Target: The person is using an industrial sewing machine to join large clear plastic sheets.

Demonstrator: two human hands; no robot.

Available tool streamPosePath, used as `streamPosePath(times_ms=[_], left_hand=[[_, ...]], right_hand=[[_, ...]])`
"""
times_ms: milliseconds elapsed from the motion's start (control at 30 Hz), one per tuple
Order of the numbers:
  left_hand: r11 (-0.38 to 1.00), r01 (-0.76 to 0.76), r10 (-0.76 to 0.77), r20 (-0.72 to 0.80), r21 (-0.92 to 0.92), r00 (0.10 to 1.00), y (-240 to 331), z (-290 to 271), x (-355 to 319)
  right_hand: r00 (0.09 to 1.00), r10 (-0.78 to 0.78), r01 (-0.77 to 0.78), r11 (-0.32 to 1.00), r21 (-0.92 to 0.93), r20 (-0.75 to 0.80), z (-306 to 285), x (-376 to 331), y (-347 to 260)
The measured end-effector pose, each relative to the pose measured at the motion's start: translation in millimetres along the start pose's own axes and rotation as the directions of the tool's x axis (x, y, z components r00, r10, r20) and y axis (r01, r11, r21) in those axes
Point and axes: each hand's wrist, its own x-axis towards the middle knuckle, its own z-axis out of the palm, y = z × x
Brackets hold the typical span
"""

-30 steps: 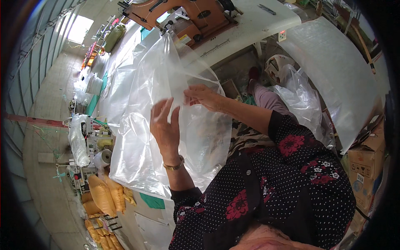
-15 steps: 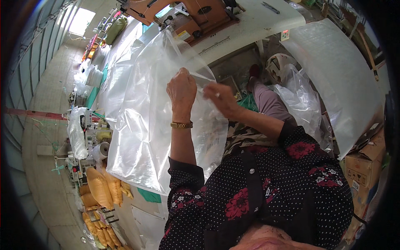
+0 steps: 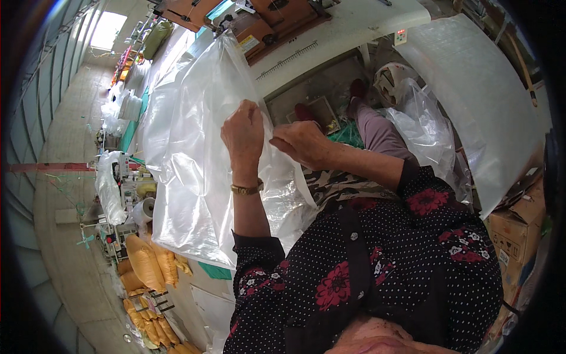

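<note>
A large translucent plastic sheet (image 3: pixel 188 165) hangs from the brown sewing machine (image 3: pixel 271 22) down toward my lap, creased and shiny. My left hand (image 3: pixel 243 133) is closed over the sheet near its right edge, the back of the hand facing up. Just to its right, my right hand (image 3: pixel 300 143) is closed with bent fingers, pinching at the sheet's edge. The fingertips of both hands are largely hidden, so the exact grip does not show. Up at the machine, the narrow top corner of the sheet sits by the sewing head.
A white worktable (image 3: pixel 354 29) carries the machine. Another translucent sheet (image 3: pixel 471 100) drapes at the right, beside a crumpled clear plastic bag (image 3: pixel 421 127). A cardboard box (image 3: pixel 516 233) stands at lower right. Yellow sacks (image 3: pixel 144 262) lie at lower left. My red shoes (image 3: pixel 357 89) are under the table.
Both hands have shifted left. My right hand, blurred with looser fingers before, is now closed at the sheet's edge. The sheet's right edge has drawn leftward, uncovering more under the table.
</note>
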Motion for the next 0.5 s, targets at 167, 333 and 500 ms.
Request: streamPosePath(times_ms=[167, 333, 500], left_hand=[[0.953, 0.017, -0.006, 0.038, -0.302, 0.999, -7.0, -1.5, -5.5], [0.894, 0.095, -0.077, 0.058, -0.439, 0.995, -19.8, -2.2, -12.9], [0.902, 0.099, -0.090, 0.041, -0.419, 0.995, -9.6, -5.9, -11.0]], right_hand=[[0.989, -0.123, 0.130, 0.987, -0.090, 0.085, 8.3, -1.9, -4.3], [0.967, -0.199, 0.212, 0.975, -0.068, 0.157, 12.1, -3.4, -5.1], [0.947, -0.269, 0.291, 0.949, -0.117, 0.176, 17.9, 2.1, -5.0]])
